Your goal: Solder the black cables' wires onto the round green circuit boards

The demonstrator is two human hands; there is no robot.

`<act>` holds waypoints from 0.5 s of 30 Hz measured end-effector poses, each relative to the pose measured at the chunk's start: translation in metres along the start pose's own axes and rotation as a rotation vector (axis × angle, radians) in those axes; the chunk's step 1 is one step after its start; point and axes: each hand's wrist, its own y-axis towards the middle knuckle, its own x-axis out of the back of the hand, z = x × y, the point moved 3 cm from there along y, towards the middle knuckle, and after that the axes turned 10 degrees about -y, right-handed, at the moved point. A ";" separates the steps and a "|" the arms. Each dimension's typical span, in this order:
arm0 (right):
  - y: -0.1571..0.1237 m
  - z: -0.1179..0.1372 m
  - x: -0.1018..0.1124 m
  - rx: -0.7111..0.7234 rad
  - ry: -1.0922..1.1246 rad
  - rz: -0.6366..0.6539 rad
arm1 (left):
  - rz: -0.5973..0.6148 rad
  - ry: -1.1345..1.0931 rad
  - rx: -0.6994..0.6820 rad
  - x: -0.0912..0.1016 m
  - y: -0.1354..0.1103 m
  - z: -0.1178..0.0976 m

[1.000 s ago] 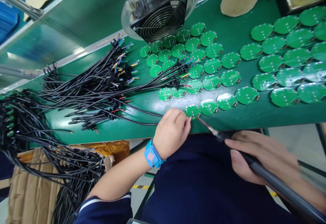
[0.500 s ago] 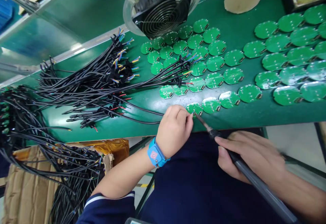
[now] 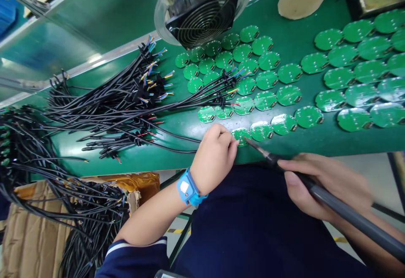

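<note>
My right hand [image 3: 340,179] grips a soldering iron [image 3: 335,204]. The iron's tip is at a round green circuit board [image 3: 241,133] by the table's front edge; whether it touches cannot be made out. My left hand [image 3: 212,155], with a blue wrist strap [image 3: 189,188], is closed in a pinch at that board's left edge. A black cable [image 3: 171,147] runs from the left into this hand, its end hidden by the fingers. Several more boards [image 3: 261,130] continue the row to the right.
Bundles of black cables [image 3: 104,92] with coloured wire ends lie on the left of the green table. A fan [image 3: 205,20] stands at the back. Boards [image 3: 341,77] fill the right side. A cardboard box [image 3: 34,227] of cables is at lower left.
My right hand and the soldering iron have moved right, with the tip shifting slightly right over the board. My left hand has turned a little and stays at the board's edge.
</note>
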 end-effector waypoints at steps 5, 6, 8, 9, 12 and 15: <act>-0.001 0.002 -0.008 0.024 0.003 0.087 | 0.097 -0.046 0.065 0.005 0.008 0.001; 0.000 0.002 -0.009 0.021 -0.003 0.094 | 0.104 -0.053 0.074 0.005 0.009 0.001; 0.003 0.004 -0.008 0.050 -0.010 0.076 | 0.105 -0.058 0.088 0.006 0.011 0.001; 0.004 0.006 -0.008 0.071 -0.013 0.062 | 0.103 -0.056 0.096 0.006 0.012 0.001; 0.007 0.009 -0.009 0.125 -0.020 0.042 | 0.105 -0.039 0.121 0.005 0.014 0.001; 0.005 0.010 -0.012 0.146 -0.008 0.071 | 0.117 -0.022 0.130 0.004 0.016 0.001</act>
